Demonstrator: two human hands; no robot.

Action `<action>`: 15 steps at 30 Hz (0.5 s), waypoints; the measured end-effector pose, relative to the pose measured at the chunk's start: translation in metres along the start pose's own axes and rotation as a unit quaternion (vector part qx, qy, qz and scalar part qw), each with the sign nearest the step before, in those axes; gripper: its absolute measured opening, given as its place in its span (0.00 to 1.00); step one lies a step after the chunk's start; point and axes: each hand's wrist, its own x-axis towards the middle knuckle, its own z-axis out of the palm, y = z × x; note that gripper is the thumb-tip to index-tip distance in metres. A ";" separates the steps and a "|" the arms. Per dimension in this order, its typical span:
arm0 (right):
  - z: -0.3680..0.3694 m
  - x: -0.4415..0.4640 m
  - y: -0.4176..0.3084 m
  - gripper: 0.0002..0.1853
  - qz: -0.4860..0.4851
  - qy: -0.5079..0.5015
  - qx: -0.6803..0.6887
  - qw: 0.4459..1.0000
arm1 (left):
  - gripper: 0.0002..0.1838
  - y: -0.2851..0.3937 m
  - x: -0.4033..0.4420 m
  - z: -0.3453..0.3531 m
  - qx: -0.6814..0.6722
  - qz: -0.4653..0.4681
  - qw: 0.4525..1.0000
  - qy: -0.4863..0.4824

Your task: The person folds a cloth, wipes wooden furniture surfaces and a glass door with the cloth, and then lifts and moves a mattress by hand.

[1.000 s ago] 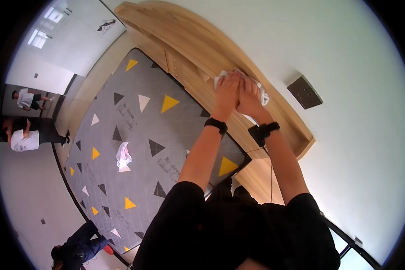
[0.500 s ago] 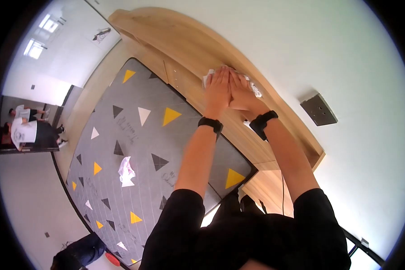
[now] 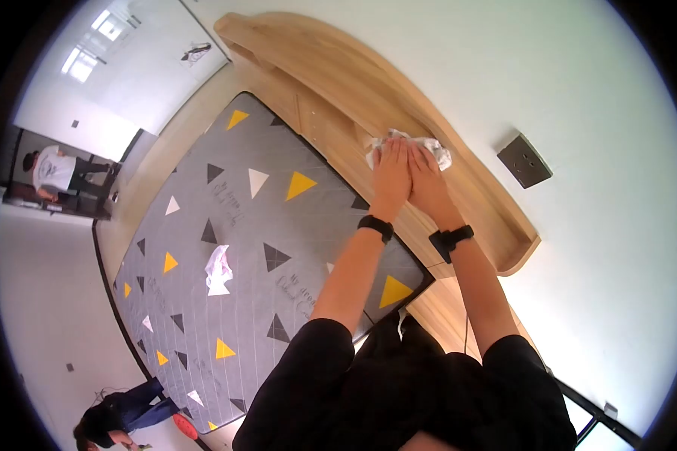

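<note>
My left hand [image 3: 392, 179] and my right hand [image 3: 427, 182] lie side by side on a crumpled white cloth [image 3: 441, 156]. Both have their fingers stretched out and pressed flat, the thumbs close together. Beneath the cloth is the long wooden ledge [image 3: 338, 71] of a headboard with a curved raised edge. Parts of the cloth stick out past my fingertips and to the right; the rest is hidden under my hands. A black band circles each wrist.
Left of the ledge lies a grey mattress [image 3: 256, 203] with triangle prints, bearing a crumpled pinkish-white wrapper [image 3: 219, 270]. A dark socket plate [image 3: 524, 161] is on the wall. One person [image 3: 56, 171] is at the far doorway, another [image 3: 109, 417] bends at lower left.
The view has shifted, and my hands with the cloth sit slightly nearer the ledge's close end. More cloth shows around my fingers. The person at lower left has come further into view.
</note>
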 end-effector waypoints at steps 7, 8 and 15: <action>0.016 0.015 0.023 0.28 -0.020 -0.141 -0.150 0.978 | 0.26 0.008 0.003 0.000 0.092 -0.048 0.993 -0.051; 0.016 0.023 0.026 0.28 -0.038 -0.139 -0.142 0.979 | 0.26 0.008 0.006 0.000 0.104 -0.061 0.992 -0.043; 0.044 0.086 0.048 0.32 -0.093 -0.135 0.038 0.986 | 0.27 -0.016 0.048 0.003 0.146 -0.132 0.979 -0.052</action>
